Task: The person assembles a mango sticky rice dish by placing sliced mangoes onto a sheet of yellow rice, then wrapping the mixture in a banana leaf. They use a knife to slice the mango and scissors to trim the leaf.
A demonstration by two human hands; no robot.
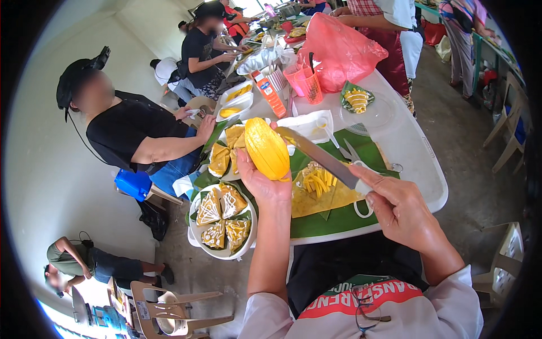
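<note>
A person in a black shirt [141,124] sits along the bench's left edge. At the near left corner of the bench [422,164], a round white plate [192,227] carries four folded wedges [209,208] drizzled with white. More folded wedges [219,161] lie just beyond it, partly behind the left hand [264,183]. That hand, palm up with fingers curled, supports a yellow fruit [265,148] marked with lengthwise lines, raised above the bench's near left part. A knife blade [322,155] slants from the fruit's right side; whether its tip touches is unclear. Below, along the near edge, a green leaf [319,227] carries a thin yellow sheet [305,209] topped with yellow strips [319,181]. White-handled scissors [362,211] lie partly behind the right hand [398,206], which is closed around the knife's white handle, near the bench's near right corner.
</note>
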